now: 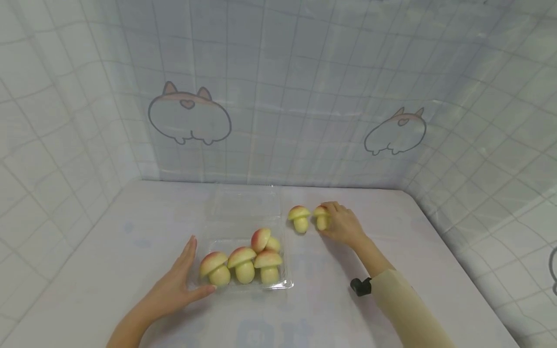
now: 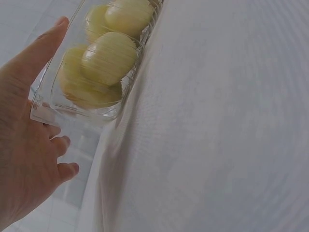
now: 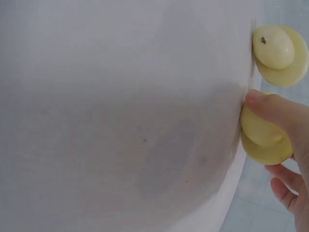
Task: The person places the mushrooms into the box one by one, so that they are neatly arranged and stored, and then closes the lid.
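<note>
A clear plastic box [image 1: 285,284] with its lid [image 1: 243,203] folded back stands on the table. Several toy mushrooms, pale yellow with reddish caps, lie inside, one mushroom [image 1: 261,239] tilted behind the front row. Around the box's near left corner is my left hand [image 1: 171,290], fingers extended along the side and thumb at the front. On the right, my right hand [image 1: 344,224] pinches a toy mushroom [image 1: 322,218] between thumb and fingers; in the right wrist view this mushroom [image 3: 263,130] is low at the table surface. Another mushroom [image 1: 299,220] stands just left of it.
A white cloth covers the table [image 1: 330,309]. Behind it hangs a grid-patterned curtain [image 1: 283,121] with cartoon drawings, and similar sheets rise at both sides. A black wrist device [image 1: 361,287] sits at the right sleeve.
</note>
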Demonstrator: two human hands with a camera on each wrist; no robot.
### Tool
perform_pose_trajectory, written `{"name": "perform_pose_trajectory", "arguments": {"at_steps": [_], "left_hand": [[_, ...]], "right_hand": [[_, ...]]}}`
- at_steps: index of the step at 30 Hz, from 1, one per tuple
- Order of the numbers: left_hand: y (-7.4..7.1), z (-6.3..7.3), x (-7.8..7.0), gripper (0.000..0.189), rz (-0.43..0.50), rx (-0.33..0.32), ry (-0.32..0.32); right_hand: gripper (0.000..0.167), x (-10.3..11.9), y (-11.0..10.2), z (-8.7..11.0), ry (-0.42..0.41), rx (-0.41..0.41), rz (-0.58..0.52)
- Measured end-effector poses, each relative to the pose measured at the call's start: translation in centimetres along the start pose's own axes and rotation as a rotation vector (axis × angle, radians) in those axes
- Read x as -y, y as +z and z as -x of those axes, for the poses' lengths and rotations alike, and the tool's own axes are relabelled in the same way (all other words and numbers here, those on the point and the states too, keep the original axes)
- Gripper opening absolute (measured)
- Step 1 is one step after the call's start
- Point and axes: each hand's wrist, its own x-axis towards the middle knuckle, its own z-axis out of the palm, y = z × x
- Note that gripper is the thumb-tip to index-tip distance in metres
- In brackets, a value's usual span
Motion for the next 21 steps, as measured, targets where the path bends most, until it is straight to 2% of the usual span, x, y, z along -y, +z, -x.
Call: {"name": "perform_pose_trajectory", "arguments": {"at_steps": [5,8,14,18,21], "left_hand": [[0.0,0.0,0.0,0.116,0.003,0.003,-0.009],[-0.1,0.0,-0.2,0.117,0.003,0.005,-0.016],[-0.3,0.0,-0.6,0.117,0.008,0.009,-0.015],[-0.3,0.0,-0.6,0.117,0.006,0.007,-0.015],[-0.3,0.0,-0.5,0.117,0.006,0.006,-0.013]], "right_hand": [[0.080,0.1,-0.2,0.0,0.020,0.028,0.037],[0.079,0.1,-0.1,0.1,0.014,0.018,0.034],[0.070,0.7,-0.4,-0.1,-0.015,-0.106,0.005],[0.073,2.2,-1.3,-0.5,-0.065,-0.186,-0.037],[0.077,3.7,-2.0,-0.8,-0.103,-0.211,-0.066]]}}
